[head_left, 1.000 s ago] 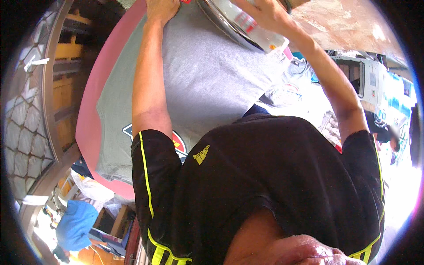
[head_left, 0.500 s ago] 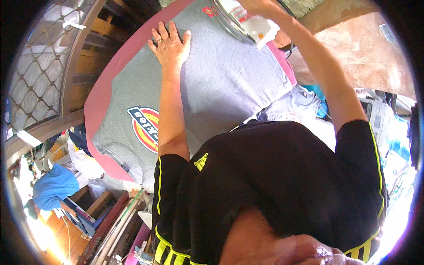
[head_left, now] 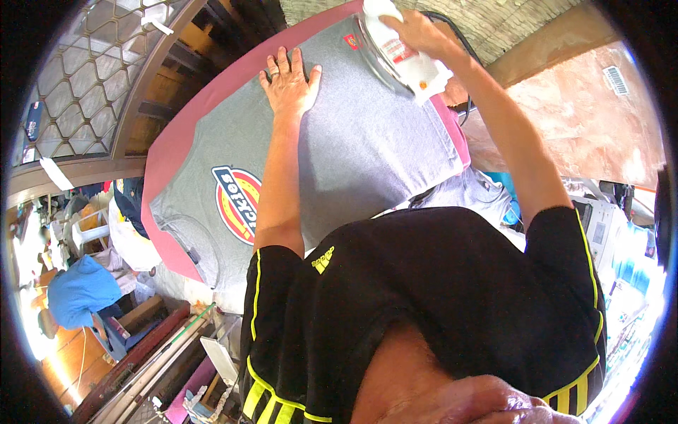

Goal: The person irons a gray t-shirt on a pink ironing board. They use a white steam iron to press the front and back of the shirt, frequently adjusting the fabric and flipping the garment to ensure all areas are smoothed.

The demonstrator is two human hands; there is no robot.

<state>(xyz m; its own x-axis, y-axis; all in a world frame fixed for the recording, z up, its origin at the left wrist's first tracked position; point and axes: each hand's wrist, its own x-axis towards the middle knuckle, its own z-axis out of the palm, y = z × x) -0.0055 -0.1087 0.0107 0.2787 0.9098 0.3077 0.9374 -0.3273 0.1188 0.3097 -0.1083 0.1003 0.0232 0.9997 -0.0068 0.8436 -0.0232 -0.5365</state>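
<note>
A grey T-shirt [head_left: 360,148] with a colourful chest print lies spread over a pink-covered ironing board [head_left: 167,164]. My left hand [head_left: 289,86] rests flat on the shirt, fingers spread. At the shirt's far right, my right hand [head_left: 418,32] is closed round the handle of a white clothes iron [head_left: 401,58]. The iron's metal soleplate edge faces left and seems to touch the cloth beside a small red label. My fingers hide part of the iron's handle.
A metal lattice gate [head_left: 70,78] stands at the left. A black cord [head_left: 462,42] curves behind the iron. Brownish boards [head_left: 579,116] lean at the right. Long poles [head_left: 159,364] and a blue cloth [head_left: 83,288] are at the lower left; more grey clothing [head_left: 470,196] lies beyond the board's near right edge.
The whole view has shifted, showing more of the far end. The iron and my right hand now appear more fully. My left hand keeps its place on the shirt.
</note>
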